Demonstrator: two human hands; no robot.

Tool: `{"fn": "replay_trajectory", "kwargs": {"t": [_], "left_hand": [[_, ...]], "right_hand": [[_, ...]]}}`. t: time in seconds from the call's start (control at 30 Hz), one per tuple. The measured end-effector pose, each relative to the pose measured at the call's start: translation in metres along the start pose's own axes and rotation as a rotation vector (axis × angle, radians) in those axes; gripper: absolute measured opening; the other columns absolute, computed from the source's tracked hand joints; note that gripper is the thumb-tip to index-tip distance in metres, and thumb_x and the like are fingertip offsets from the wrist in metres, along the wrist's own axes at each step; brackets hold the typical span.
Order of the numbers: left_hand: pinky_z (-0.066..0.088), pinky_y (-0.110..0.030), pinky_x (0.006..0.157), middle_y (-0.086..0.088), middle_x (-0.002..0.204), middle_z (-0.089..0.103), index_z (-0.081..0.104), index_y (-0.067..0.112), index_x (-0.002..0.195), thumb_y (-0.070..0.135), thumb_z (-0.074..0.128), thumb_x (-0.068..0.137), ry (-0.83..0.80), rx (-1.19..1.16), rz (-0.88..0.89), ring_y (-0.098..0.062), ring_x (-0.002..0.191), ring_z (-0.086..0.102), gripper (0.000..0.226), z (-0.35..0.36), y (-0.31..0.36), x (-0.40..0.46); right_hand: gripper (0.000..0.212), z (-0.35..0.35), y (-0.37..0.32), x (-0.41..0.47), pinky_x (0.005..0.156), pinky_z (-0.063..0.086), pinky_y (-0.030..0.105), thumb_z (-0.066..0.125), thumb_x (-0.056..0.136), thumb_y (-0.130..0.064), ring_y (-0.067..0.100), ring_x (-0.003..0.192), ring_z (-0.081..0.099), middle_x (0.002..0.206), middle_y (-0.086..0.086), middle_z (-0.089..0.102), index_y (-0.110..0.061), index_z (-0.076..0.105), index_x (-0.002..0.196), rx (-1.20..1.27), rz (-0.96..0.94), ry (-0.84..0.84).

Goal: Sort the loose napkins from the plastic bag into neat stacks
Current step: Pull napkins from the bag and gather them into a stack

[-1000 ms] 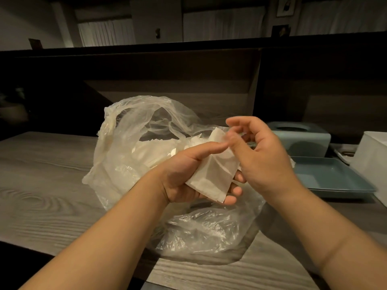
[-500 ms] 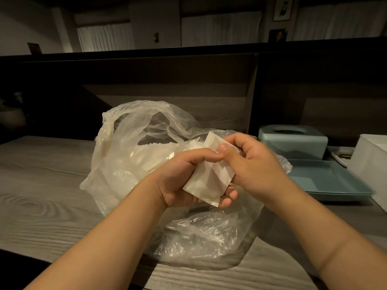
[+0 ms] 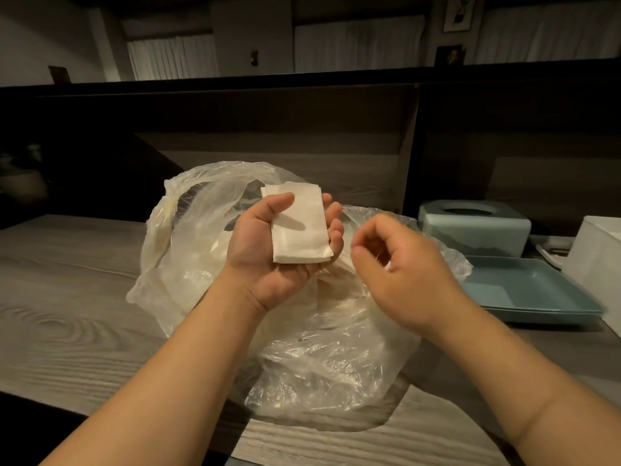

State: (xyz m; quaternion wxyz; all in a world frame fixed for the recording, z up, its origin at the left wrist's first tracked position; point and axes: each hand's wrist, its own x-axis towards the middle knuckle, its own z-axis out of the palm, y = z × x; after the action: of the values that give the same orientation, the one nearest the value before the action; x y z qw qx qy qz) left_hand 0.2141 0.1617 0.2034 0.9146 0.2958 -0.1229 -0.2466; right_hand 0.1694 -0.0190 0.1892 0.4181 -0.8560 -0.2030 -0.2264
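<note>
A folded white napkin stack [image 3: 299, 230] lies flat in my left hand [image 3: 258, 250], which is turned palm up above the bag. The thumb presses on top of the stack and the fingertips curl round its right edge. My right hand [image 3: 400, 274] hovers just right of it, blurred, with fingers loosely curled and nothing in them. Below both hands a crumpled clear plastic bag [image 3: 322, 361] sits on the wooden table [image 3: 67, 297]. More white napkins show dimly through its film.
A pale blue tissue box [image 3: 477, 227] stands at the back right with a shallow blue tray [image 3: 537, 294] in front of it. A white box [image 3: 601, 257] sits at the right edge. A dark wooden partition rises behind the table.
My left hand has turned palm up and lifted the napkins, now squared into a flat stack. My right hand has let go of them and drawn away to the right.
</note>
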Motion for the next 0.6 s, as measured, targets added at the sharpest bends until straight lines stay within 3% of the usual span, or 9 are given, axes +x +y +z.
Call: {"fn": "replay_trajectory", "kwargs": {"t": [0.1,0.2,0.33,0.47,0.6], "left_hand": [[0.06,-0.039,0.08,-0.017,0.114,0.07,0.059,0.001,0.133,0.028,0.056,0.087,0.075,-0.002,0.05,-0.031,0.09,0.07,0.054,-0.0006,-0.0005,0.0012],[0.059,-0.04,0.08,-0.016,0.111,0.07,0.06,0.002,0.132,0.03,0.056,0.087,0.112,0.023,0.056,-0.031,0.09,0.07,0.053,-0.0004,-0.0017,0.0017],[0.054,-0.041,0.084,-0.016,0.106,0.071,0.061,0.001,0.128,0.032,0.054,0.092,0.166,0.03,0.056,-0.03,0.088,0.068,0.048,0.0008,-0.0034,0.0023],[0.054,-0.039,0.086,-0.015,0.108,0.069,0.06,0.002,0.129,0.031,0.057,0.087,0.179,0.029,0.038,-0.029,0.088,0.068,0.051,0.001,-0.0038,0.0022],[0.055,-0.039,0.083,-0.014,0.109,0.069,0.061,0.003,0.132,0.031,0.058,0.087,0.203,0.038,0.038,-0.029,0.088,0.068,0.053,0.001,-0.0041,0.0026]], "right_hand": [[0.009,0.0026,0.0017,-0.0011,0.087,0.046,0.021,0.064,0.096,-0.03,-0.004,0.086,0.057,0.087,-0.023,0.062,-0.037,0.065,0.091,-0.26,-0.028,-0.249],[0.006,0.0038,0.0015,-0.0024,0.103,0.039,0.029,0.064,0.096,-0.04,-0.007,0.086,0.056,0.082,-0.029,0.062,-0.043,0.067,0.099,-0.416,-0.016,-0.339],[0.014,-0.0013,0.0001,-0.003,0.092,0.038,0.026,0.071,0.09,-0.045,-0.005,0.076,0.055,0.071,-0.023,0.062,-0.043,0.065,0.102,-0.411,0.046,-0.363],[0.042,-0.0048,-0.004,-0.0044,0.082,0.029,0.025,0.077,0.078,-0.056,-0.003,0.07,0.05,0.072,-0.016,0.059,-0.046,0.057,0.114,-0.421,0.094,-0.459],[0.057,-0.0055,-0.0036,-0.0054,0.091,0.033,0.031,0.075,0.076,-0.062,-0.005,0.073,0.046,0.074,-0.02,0.054,-0.052,0.046,0.125,-0.494,0.107,-0.555]]}}
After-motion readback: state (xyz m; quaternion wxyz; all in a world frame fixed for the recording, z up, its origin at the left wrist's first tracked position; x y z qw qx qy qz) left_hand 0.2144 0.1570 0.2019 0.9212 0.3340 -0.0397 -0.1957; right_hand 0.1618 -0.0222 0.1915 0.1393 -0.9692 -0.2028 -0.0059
